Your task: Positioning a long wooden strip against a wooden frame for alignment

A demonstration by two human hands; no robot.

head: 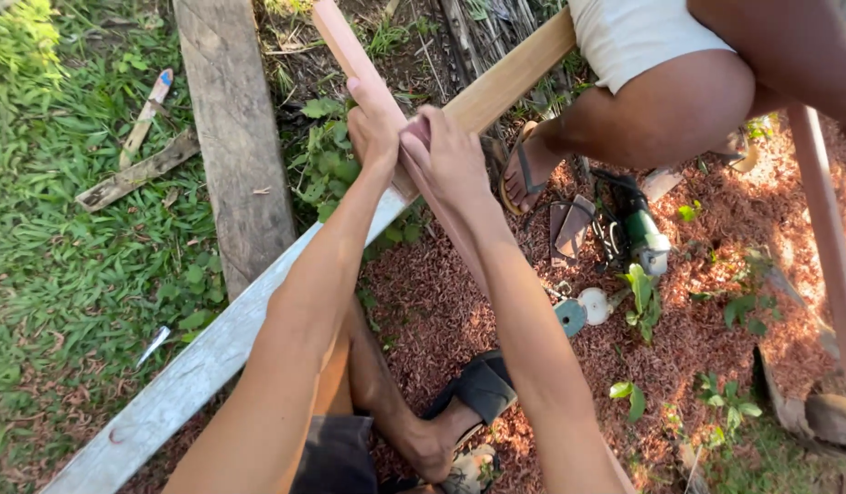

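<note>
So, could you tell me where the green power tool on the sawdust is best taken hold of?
Grip the green power tool around its dark rear body, coming from above: it lies flat on the sawdust, its pale front end points toward the camera, and a cord coils at its left side, so the top seems freest.

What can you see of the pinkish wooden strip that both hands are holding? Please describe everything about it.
The pinkish wooden strip is a narrow, smooth slat of pale reddish wood with straight edges. It runs diagonally from the top of the picture down toward the lower right, passing under the forearms. It crosses over a longer, lighter plank. The left hand presses on it from the left, and the right hand grips it just below. Its lower part is mostly hidden behind the right arm.
</note>
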